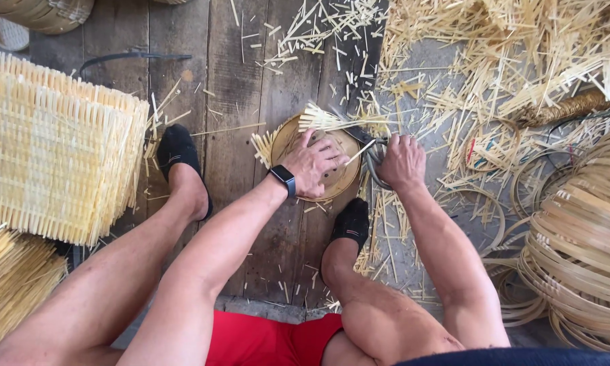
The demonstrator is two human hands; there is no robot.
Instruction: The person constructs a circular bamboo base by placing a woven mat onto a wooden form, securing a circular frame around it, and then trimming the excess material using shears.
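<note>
- While the left hand (316, 165) presses flat, open, on the round woven basket (316, 161), loose bamboo strips (332, 120) stick out at 12 o'clock.
- Right hand (401, 161), at 3 o'clock, clenched around grey shears (374, 163).

Count on inspection: two hands, the left hand (313, 165) and right hand (401, 161). One round woven basket (340, 181) under them. One smartwatch (284, 179). Two black socks, left (177, 150) and right (351, 220). One stack of woven mats (54, 149), far left. Bamboo hoops (579, 237) and loose slivers (494, 61): too many to count.
</note>
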